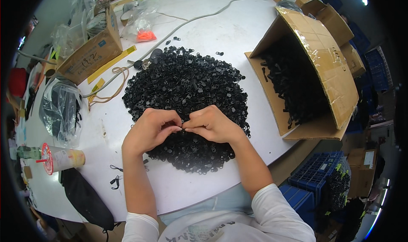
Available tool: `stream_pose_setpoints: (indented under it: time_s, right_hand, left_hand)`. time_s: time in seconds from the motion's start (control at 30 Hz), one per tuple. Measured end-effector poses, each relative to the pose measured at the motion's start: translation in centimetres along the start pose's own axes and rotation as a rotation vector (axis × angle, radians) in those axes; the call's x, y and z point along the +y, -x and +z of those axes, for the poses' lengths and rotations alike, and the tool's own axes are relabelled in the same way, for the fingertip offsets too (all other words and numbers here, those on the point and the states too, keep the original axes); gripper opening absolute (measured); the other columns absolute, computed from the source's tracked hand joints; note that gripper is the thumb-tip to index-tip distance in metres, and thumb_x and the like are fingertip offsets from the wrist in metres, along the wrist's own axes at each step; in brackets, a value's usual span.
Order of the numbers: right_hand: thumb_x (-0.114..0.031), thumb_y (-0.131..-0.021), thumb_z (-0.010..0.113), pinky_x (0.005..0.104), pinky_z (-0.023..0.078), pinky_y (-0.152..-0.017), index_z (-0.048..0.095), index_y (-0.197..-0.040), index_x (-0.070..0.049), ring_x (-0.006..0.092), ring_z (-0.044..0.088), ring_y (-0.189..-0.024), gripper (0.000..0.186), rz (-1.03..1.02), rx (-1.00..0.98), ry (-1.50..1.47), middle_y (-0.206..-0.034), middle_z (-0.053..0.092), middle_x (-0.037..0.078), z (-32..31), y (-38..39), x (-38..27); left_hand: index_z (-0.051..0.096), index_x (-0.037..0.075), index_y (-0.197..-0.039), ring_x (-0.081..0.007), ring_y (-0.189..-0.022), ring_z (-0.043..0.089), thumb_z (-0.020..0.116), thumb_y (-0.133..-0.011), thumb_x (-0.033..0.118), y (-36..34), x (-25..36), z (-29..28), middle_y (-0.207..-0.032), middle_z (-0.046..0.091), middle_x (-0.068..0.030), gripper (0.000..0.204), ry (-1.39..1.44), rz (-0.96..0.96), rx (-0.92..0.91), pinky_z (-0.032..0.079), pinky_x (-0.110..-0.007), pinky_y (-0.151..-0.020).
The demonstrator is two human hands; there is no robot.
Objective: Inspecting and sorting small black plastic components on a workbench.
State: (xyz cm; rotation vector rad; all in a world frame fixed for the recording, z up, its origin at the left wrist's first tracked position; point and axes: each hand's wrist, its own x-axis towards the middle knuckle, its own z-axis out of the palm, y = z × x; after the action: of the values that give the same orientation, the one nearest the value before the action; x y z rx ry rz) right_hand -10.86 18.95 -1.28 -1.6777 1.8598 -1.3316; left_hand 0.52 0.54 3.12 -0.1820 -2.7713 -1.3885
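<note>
In the head view my left hand (157,127) and my right hand (208,124) meet fingertip to fingertip over a broad heap of small black plastic pieces (187,76), many with loop-shaped ends. Both hands are pinched closed on a tiny dark piece (182,127), mostly hidden by the fingers, so its exact shape cannot be made out. Loose black pieces with cords (114,180) lie on the white table (102,127) left of my left forearm.
An open cardboard box (323,68) of black parts lies tipped at right. At left are another carton (91,59), bagged items (59,110), a drink cup (59,159) and a black pouch (85,195). A grey cable (191,19) crosses behind. Blue crates (314,170) stand lower right.
</note>
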Motion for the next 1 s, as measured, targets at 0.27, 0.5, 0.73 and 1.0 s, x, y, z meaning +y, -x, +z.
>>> stream_pose_setpoints:
  time_s: [0.27,0.5,0.73,1.0]
  right_hand:
    - [-0.014,-0.087,0.065,0.0314,0.042,-0.053,0.068,-0.086,0.000,0.0238,0.054,-0.054,0.015,0.066,-0.176,-0.313,-0.063,0.057,0.011,-0.4,0.2,0.5]
    - [-0.015,-0.087,0.065,0.0289,0.041,-0.052,0.065,-0.086,0.002,0.0152,0.052,-0.053,0.016,0.148,0.072,-0.323,-0.063,0.058,0.010,-0.3,0.1,-0.6]
    - [-0.016,-0.080,0.070,0.0346,0.047,-0.052,0.062,-0.081,-0.004,0.0271,0.059,-0.057,0.014,-0.119,0.352,0.321,-0.065,0.058,0.008,1.0,0.0,0.7]
    - [-0.019,-0.077,0.073,0.0337,0.046,-0.052,0.059,-0.076,-0.006,0.0235,0.058,-0.055,0.019,-0.179,0.316,0.453,-0.065,0.058,0.006,1.1,-0.1,0.7]
  left_hand:
    - [0.063,0.002,-0.082,-0.0256,-0.066,0.061,0.072,-0.071,-0.004,0.2,1.4,0.1,-0.074,0.060,-0.0095,0.015,0.045,0.107,0.001,0.049,-0.033,-0.058]
    - [0.063,0.001,-0.084,-0.0207,-0.060,0.060,0.070,-0.076,0.000,-0.7,0.1,1.3,-0.072,0.060,-0.0088,0.011,-0.020,0.256,0.187,0.048,-0.031,-0.054]
    - [0.056,0.003,-0.074,-0.0054,-0.048,0.051,0.045,-0.100,0.024,-1.7,-1.8,4.0,-0.058,0.053,0.0009,0.036,0.727,-0.276,0.079,0.037,-0.019,-0.042]
    - [0.057,0.003,-0.075,-0.0053,-0.050,0.052,0.054,-0.096,0.021,-1.3,-2.7,3.2,-0.059,0.055,0.0007,0.028,0.688,-0.268,-0.039,0.038,-0.020,-0.044]
